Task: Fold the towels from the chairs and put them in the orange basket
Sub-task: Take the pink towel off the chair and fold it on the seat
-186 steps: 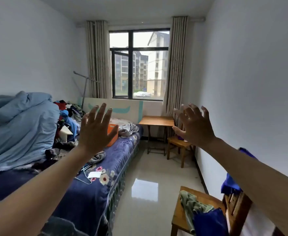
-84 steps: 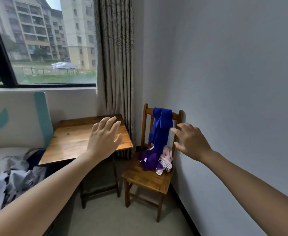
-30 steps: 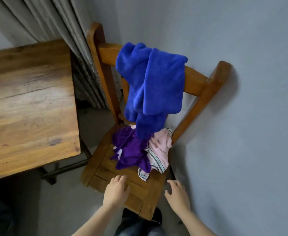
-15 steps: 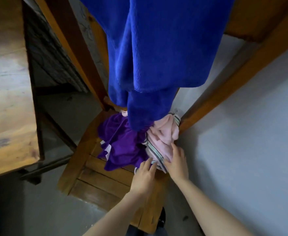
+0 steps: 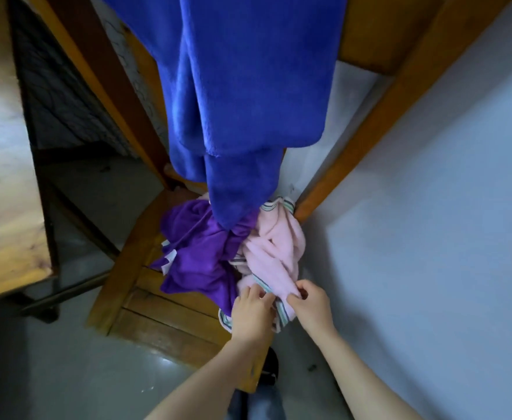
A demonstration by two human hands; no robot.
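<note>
The front planks of the chair seat (image 5: 170,316) at lower centre lie bare and open to a hand. Above, the hanging blue towel (image 5: 248,86) blocks the backrest; the wall (image 5: 430,237) crowds the right, the wooden surface (image 5: 3,177) the left.

Three towels are in view: one blue towel (image 5: 242,95) draped over the chair back, one purple towel (image 5: 198,253) and one pink towel (image 5: 274,250) with striped edging, both bunched on the seat. There is one wooden chair (image 5: 163,316). One wooden table (image 5: 3,183) shows at the left edge. Two bare hands appear, the left hand (image 5: 253,312) and the right hand (image 5: 312,304), both at the pink towel. One dark shoe (image 5: 269,369) shows below the seat; a second may be hidden behind the arms.
</note>
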